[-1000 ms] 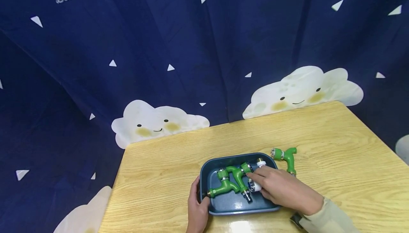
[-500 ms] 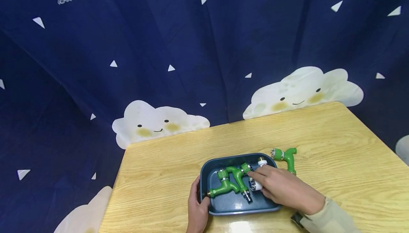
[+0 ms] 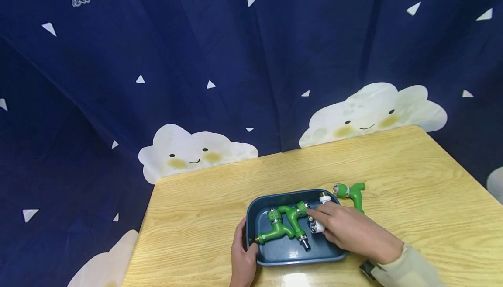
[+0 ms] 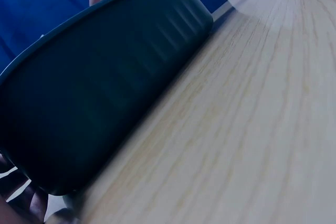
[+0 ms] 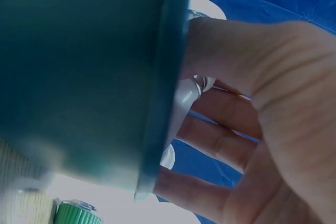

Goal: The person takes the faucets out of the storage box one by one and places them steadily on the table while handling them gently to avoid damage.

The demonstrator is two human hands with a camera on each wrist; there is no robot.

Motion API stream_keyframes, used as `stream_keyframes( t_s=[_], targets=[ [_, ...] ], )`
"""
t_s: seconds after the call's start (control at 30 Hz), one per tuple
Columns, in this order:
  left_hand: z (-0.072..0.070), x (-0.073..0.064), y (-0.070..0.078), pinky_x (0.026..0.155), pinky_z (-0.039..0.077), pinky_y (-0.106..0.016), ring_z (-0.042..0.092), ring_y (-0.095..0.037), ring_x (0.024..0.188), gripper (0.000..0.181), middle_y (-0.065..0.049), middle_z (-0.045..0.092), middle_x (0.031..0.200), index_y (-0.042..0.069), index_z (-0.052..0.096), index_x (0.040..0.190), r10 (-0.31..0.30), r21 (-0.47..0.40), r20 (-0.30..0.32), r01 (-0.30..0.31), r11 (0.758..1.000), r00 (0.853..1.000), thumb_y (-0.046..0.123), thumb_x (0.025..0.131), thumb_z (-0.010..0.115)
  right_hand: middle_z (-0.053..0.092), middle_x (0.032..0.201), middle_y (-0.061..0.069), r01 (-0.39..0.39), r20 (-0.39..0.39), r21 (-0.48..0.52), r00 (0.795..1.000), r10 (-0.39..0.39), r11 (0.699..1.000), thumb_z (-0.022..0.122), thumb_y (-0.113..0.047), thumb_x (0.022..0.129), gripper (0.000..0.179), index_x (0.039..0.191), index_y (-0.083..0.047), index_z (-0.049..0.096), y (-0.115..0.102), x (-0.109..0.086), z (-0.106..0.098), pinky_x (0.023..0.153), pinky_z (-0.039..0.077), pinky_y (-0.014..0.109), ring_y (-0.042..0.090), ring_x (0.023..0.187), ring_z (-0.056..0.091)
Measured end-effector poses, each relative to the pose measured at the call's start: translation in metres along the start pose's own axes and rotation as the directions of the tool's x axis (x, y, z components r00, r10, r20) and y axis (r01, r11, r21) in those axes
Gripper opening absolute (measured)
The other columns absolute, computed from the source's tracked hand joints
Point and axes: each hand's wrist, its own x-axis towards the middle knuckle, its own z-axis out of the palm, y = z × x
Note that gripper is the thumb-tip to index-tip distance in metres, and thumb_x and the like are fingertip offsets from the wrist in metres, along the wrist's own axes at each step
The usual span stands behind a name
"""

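Observation:
A dark blue plastic tray (image 3: 291, 262) stands on the table. My left hand (image 3: 243, 254) grips its left end, thumb at the rim; the tray's outer wall (image 4: 105, 72) fills much of the left wrist view. Two green faucets lie inside: one (image 3: 275, 230) at the left, another (image 3: 294, 219) in the middle. At the tray's right side my right hand (image 3: 346, 230) holds a white faucet (image 3: 316, 226) with a chrome-trimmed knob. Its white body (image 5: 185, 98) shows between thumb and fingers in the right wrist view. The hand hides much of this faucet.
Outside the tray, just beyond its right back corner, a third green faucet (image 3: 356, 195) lies on the wooden table (image 3: 204, 217). A dark blue curtain (image 3: 235, 51) with printed clouds hangs behind the table.
The white faucet and my right hand have shifted very slightly to the right within the tray. My left hand keeps its hold on the tray's left end.

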Motion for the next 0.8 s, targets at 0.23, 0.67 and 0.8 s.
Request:
stream_keyframes(
  t_s=[0.23,0.67,0.8],
  targets=[
    [0.0004,-0.0006,0.0009,0.106,0.038,-0.009,0.054,-0.014,0.132,0.075,-0.015,0.058,0.148,0.006,0.051,0.148,-0.007,-0.011,0.0,0.007,1.0,1.0,-0.007,0.074,0.05,0.074,0.112,0.003,-0.015,0.03,0.009,0.999,0.015,1.0,0.081,-0.013,0.082,0.052,0.132,-0.006,0.069,0.0005,0.0009,-0.003,0.084,0.062,0.035,0.017,0.105,0.07],
    [0.0001,0.0002,0.0026,0.106,0.037,-0.009,0.053,-0.022,0.135,0.075,-0.013,0.058,0.148,0.008,0.051,0.148,-0.018,0.006,0.004,0.018,1.0,1.0,-0.006,0.074,0.051,0.074,0.108,0.001,0.019,-0.032,-0.004,0.999,-0.019,1.0,0.082,-0.011,0.08,0.054,0.132,-0.005,0.069,0.0019,-0.0001,-0.0053,0.082,0.062,0.033,0.015,0.1,0.07],
    [-0.0001,-0.0002,0.0024,0.106,0.037,-0.009,0.053,-0.02,0.134,0.074,-0.013,0.058,0.148,0.007,0.051,0.147,-0.012,0.005,0.004,0.012,1.0,1.0,-0.006,0.074,0.051,0.073,0.108,0.001,0.03,-0.052,-0.008,0.998,-0.03,1.0,0.082,-0.01,0.079,0.055,0.132,-0.006,0.068,0.0023,-0.0007,-0.0068,0.081,0.061,0.034,0.016,0.1,0.07]
  ],
)
